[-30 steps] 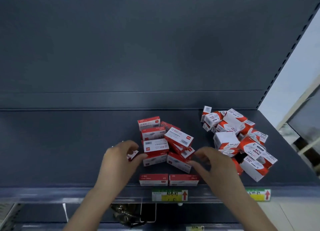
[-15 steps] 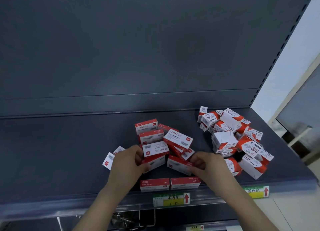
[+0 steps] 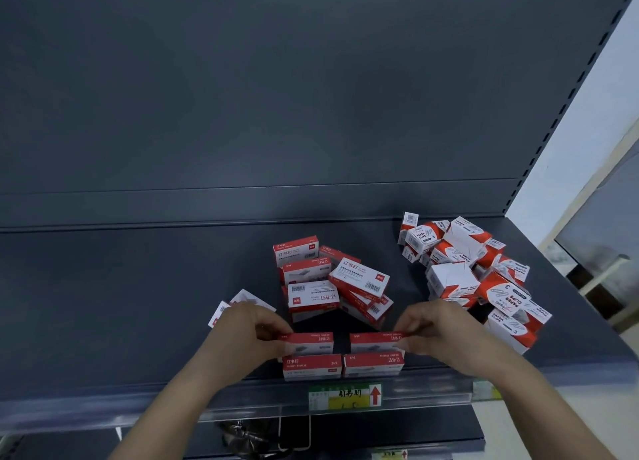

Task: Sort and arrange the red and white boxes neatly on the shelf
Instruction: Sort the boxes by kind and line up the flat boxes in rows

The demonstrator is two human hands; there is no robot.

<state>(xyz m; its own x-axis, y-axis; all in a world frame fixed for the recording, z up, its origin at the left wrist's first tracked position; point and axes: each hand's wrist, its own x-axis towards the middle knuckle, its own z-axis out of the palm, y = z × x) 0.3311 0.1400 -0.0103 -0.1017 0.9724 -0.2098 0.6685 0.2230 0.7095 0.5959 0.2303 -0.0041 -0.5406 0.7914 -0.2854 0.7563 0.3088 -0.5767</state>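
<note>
On the dark shelf (image 3: 138, 304), my left hand (image 3: 249, 335) pinches a red and white staple box (image 3: 309, 342) by its left end. My right hand (image 3: 439, 331) pinches a second staple box (image 3: 373, 342) by its right end. Both boxes sit just behind two staple boxes (image 3: 313, 366) (image 3: 373, 364) lined up side by side at the shelf's front edge. Behind them lies a loose heap of staple boxes (image 3: 332, 283). Two small boxes (image 3: 249, 299) lie left of my left hand, partly hidden by it.
A jumbled pile of red and white paper clip boxes (image 3: 477, 276) fills the shelf's right end. A green and yellow price label (image 3: 345, 395) with a red arrow sits on the front rail. The shelf's upright and a pale wall are at the right.
Both hands have drawn back from the heap toward the front edge, each now pinching a staple box set behind the front pair. Two small boxes lie uncovered at the left.
</note>
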